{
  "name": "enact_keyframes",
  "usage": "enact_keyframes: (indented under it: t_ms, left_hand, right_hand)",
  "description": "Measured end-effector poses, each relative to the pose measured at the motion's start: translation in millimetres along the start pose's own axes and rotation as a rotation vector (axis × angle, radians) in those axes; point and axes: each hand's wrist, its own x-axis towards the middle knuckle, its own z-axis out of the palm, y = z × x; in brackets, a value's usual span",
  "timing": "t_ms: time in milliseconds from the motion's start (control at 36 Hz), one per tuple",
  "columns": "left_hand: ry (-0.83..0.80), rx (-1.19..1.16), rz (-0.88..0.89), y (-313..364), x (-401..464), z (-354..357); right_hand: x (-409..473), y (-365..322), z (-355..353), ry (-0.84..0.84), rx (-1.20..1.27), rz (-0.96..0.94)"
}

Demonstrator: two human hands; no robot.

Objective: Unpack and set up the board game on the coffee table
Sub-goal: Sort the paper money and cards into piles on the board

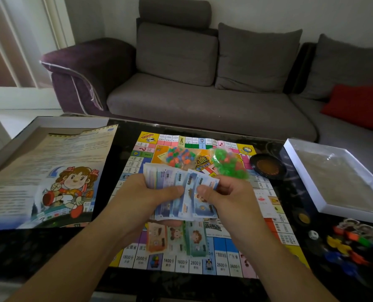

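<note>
while both thumbs pinch a fanned stack of play money [187, 192] above the game board [224, 247], the left hand [142, 197] grips most of it and the right hand [227, 192] peels blue notes away. thin, light and slippery, these probably want holding by the edges. beneath lies a dark glossy coffee table [50, 253], a grey sofa [203, 101] beyond.

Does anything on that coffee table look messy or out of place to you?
Nothing looks damaged or spilled. Two things stand out: both bags of plastic pieces lie unopened in the middle of the game board, and the player tokens sit in a loose heap off the board's right edge. Both hands hold fanned play money.
</note>
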Motion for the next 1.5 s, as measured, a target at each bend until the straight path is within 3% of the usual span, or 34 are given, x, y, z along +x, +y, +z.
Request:
enact_keyframes:
  t_ms: [444, 833, 1194, 1500]
  left_hand:
    - [-0.140, -0.091, 0.000, 2.6, -3.0, -1.0]
    - [-0.122, -0.107, -0.003, 2.7, -3.2, -0.6]
    - [-0.084, -0.088, 0.024, -0.2, 1.6, -0.3]
    - [0.054, 0.101, 0.119, -7.3, 10.2, -7.0]
  right_hand:
    - [-0.6, -5.3, 1.0, -0.156, 0.465, 0.265]
    - [-0.6, -4.5, 3.4, -0.122, 0.331, 0.211]
    - [-1.0, -4.8, 2.6, -0.224, 0.527, 0.305]
    - [4.2, 3.1, 3.0, -0.019, 0.247, 0.191]
